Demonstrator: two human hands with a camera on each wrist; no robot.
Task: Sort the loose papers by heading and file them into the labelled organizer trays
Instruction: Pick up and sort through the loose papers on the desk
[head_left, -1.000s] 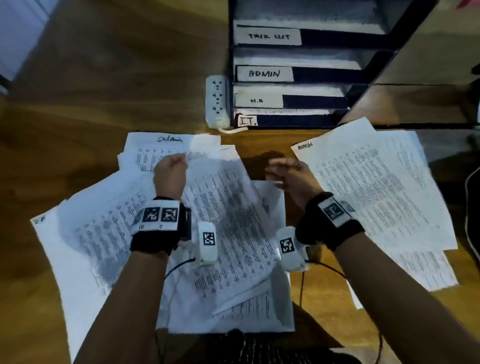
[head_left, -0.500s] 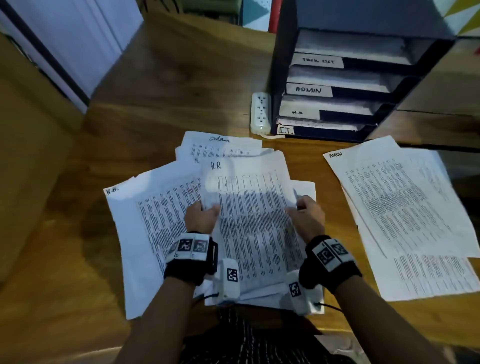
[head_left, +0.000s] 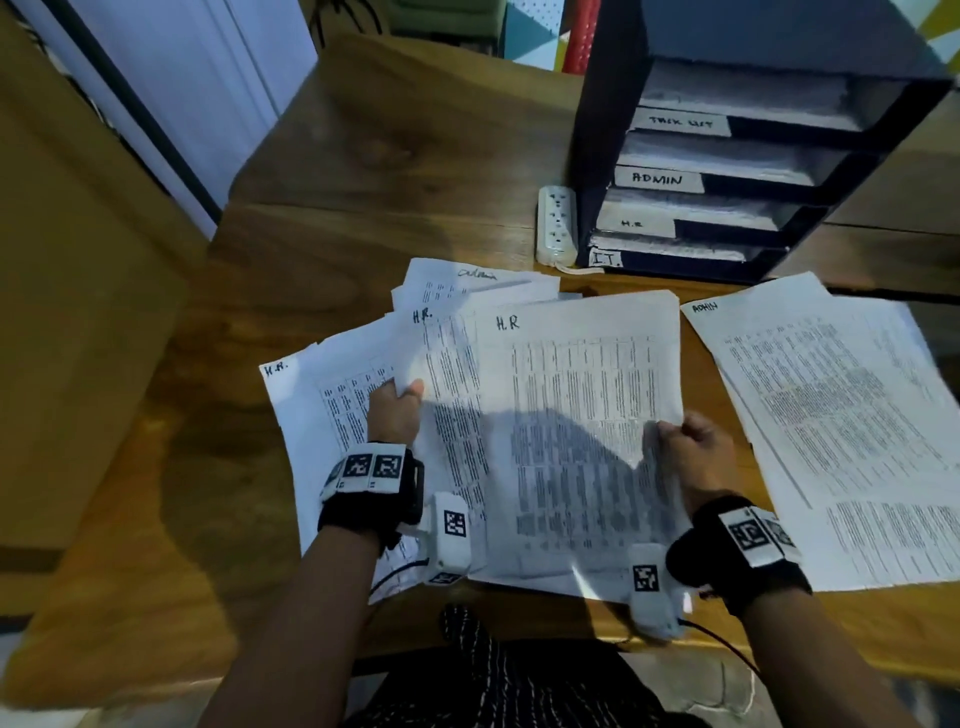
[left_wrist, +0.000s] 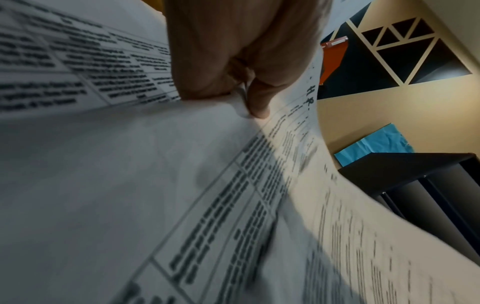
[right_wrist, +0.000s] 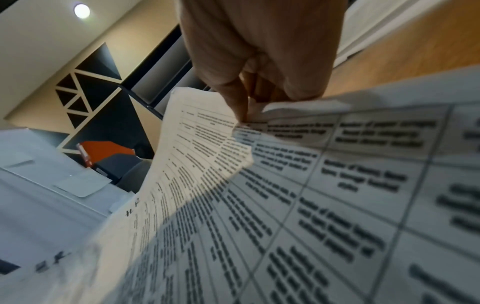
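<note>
Printed sheets headed H.R lie fanned in front of me on the wooden desk. My left hand (head_left: 400, 397) pinches the left edge of one H.R sheet (head_left: 441, 374), seen close up in the left wrist view as the same H.R sheet (left_wrist: 298, 133) under my left hand (left_wrist: 249, 98). My right hand (head_left: 675, 431) pinches the right edge of the top H.R sheet (head_left: 576, 395), lifted a little; the right wrist view shows my right hand (right_wrist: 249, 111) on that top sheet (right_wrist: 202, 139). A dark organizer (head_left: 608, 130) at the back right has trays labelled TASK LIST, ADMIN, H.R and I.T.
A pile headed ADMIN (head_left: 831, 415) lies to the right, partly over the desk's edge area. Another sheet marked admin (head_left: 467, 283) pokes out behind the H.R sheets. A white power strip (head_left: 557, 226) stands against the organizer's left side. Bare desk (head_left: 389, 171) extends to the back left.
Both hands went from the top of the middle pile to its sides and took hold of H.R sheets. The top sheet has shifted right, uncovering a second H.R heading.
</note>
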